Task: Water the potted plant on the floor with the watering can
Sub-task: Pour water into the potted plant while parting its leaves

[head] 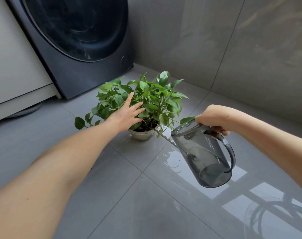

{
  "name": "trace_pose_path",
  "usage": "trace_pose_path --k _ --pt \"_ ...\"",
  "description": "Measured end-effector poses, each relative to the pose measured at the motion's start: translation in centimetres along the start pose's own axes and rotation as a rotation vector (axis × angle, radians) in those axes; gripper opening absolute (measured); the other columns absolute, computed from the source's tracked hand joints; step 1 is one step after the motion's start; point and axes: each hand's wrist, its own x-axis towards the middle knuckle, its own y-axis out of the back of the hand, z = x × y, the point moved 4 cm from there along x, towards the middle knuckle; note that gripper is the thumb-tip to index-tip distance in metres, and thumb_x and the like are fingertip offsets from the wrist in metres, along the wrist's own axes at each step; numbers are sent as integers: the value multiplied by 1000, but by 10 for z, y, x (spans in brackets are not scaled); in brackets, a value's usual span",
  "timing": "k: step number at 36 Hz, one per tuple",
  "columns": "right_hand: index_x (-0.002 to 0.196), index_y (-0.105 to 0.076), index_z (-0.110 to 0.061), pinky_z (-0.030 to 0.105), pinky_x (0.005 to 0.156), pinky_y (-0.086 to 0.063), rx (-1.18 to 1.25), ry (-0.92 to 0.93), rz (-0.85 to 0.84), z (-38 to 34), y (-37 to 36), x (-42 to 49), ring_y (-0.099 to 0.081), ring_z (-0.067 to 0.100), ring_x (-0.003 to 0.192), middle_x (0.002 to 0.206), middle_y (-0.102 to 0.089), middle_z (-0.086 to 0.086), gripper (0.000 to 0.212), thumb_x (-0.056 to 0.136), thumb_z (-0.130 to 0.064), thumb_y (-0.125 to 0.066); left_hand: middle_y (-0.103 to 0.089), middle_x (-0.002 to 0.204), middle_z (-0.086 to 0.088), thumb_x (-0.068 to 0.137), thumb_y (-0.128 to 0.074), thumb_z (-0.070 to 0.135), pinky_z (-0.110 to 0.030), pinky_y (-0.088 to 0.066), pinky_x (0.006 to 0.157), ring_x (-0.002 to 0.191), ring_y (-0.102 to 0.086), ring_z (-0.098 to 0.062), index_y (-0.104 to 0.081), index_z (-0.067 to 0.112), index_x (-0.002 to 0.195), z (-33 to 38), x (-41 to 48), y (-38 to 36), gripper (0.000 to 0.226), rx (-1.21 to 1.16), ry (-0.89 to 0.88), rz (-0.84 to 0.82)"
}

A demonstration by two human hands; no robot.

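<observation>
A leafy green plant (157,99) grows in a small pale pot (142,134) standing on the grey tiled floor. My left hand (127,112) lies flat against the leaves on the plant's left side, fingers spread, pushing them aside. My right hand (214,119) grips the top of the handle of a smoky transparent watering can (205,154). The can is tilted forward, and its thin metal spout (164,137) reaches over the pot's rim to the soil. A little water sits in the can's bottom.
A dark front-loading washing machine (81,40) stands behind the plant at the left, beside a white cabinet (15,66). A grey tiled wall (233,49) rises at the back right. The glossy floor (146,195) reflects window light at the lower right.
</observation>
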Motion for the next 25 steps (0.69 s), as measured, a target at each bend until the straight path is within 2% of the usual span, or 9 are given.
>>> trace_pose_path --k 25 --pt "62 -37 -8 21 48 -19 4 26 14 -2 5 1 -27 20 45 55 -32 9 28 89 -9 -41 -1 160 -11 97 -47 23 -75 4 104 145 6 -35 -17 33 150 -1 1 1 61 17 -12 -12"
